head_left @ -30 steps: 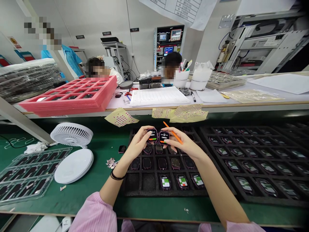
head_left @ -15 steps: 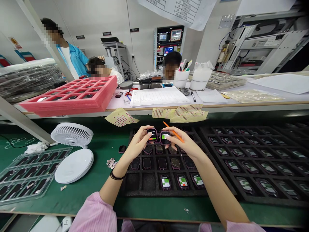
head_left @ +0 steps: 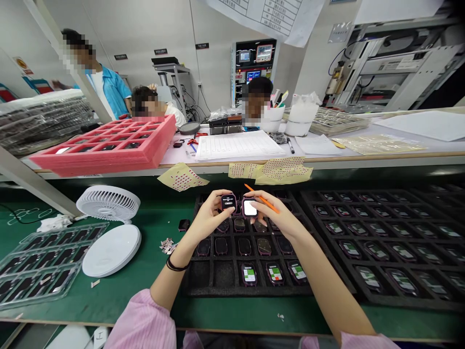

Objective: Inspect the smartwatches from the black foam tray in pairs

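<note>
My left hand (head_left: 212, 213) grips a smartwatch (head_left: 228, 200) with a dark screen that shows small white text, the thumb at the screen's lower edge. Right beside it, my right hand (head_left: 271, 208) is closed on a second smartwatch (head_left: 250, 208), whose screen is lit mostly white. An orange pen-like stick (head_left: 262, 198) lies across the fingers of that hand. Both watches are held upright, faces toward me, above a black foam tray (head_left: 223, 276). In its pockets lie several watches, some dark, and in the near row some lit green and white, such as this watch (head_left: 249, 275).
Another black tray (head_left: 348, 286) of lit watches lies at right. At left are a white fan (head_left: 111, 249) and a clear tray (head_left: 39, 261) of dark parts. A pink foam tray (head_left: 145, 157) and papers (head_left: 240, 144) sit on the shelf above. Several people are beyond it.
The left watch's screen went from green and orange to dark with text, and the thumb slid lower. The right watch's screen turned from green and white to mostly white; the thumb moved off it.
</note>
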Motion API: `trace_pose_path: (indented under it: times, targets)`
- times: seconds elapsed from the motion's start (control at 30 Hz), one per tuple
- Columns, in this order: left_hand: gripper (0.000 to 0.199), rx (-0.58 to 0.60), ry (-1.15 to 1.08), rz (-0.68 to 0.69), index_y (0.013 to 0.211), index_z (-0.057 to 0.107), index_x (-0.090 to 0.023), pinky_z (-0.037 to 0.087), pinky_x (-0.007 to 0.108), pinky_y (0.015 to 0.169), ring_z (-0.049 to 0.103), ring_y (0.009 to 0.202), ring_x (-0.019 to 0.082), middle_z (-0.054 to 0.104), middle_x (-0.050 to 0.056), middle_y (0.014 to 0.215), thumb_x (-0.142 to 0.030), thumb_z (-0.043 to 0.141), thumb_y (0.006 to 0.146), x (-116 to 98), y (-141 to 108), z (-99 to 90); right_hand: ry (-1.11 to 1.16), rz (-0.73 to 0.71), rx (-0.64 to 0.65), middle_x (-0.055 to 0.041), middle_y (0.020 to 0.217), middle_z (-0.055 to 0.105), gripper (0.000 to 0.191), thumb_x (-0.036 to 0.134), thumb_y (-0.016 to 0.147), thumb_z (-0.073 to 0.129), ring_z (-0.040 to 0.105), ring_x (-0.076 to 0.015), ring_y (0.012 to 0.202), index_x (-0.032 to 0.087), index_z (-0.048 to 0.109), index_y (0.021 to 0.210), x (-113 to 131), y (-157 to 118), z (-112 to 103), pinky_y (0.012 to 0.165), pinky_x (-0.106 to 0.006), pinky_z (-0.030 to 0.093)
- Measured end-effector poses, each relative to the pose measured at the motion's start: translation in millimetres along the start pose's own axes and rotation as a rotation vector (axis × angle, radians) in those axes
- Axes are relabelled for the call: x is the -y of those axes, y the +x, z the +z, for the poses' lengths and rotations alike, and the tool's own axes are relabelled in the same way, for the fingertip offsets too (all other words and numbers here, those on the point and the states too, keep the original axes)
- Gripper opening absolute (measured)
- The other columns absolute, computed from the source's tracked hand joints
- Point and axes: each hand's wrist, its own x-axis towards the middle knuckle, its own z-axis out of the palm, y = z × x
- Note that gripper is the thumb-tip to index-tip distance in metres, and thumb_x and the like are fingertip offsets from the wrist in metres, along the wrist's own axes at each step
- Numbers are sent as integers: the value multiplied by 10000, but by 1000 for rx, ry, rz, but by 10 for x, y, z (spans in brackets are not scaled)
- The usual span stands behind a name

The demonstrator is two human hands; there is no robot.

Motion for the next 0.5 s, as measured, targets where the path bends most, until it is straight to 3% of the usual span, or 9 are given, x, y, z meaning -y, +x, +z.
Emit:
trace_pose_path:
  times: [0.1, 0.23, 0.5]
  targets:
    - [386, -14, -14, -10, 1154, 511, -173, 471, 215, 642, 590, 774, 127, 623, 61, 989, -363, 624, 836, -9, 8, 8, 11, 4, 1, -20, 774, 586, 303, 398, 857, 601, 630, -143, 572, 217, 603, 1099, -14, 4, -6, 381, -213, 365]
    - [373, -44, -22, -46, 1155, 528, -169, 320, 168, 432, 536, 610, 90, 592, 33, 857, -432, 511, 891, -40, 19, 14, 1, -10, -30, -11, 795, 574, 291, 385, 849, 612, 621, -124, 550, 217, 615, 1086, -38, 10, -12, 386, -208, 358]
    - [382, -37, -40, -18, 1129, 533, -173, 395, 173, 499, 534, 655, 89, 628, 54, 957, -411, 596, 837, -14, 21, 9, 13, 5, -41, 4, 741, 562, 266, 371, 844, 609, 618, -128, 530, 211, 620, 1056, -29, 13, 11, 387, -210, 339]
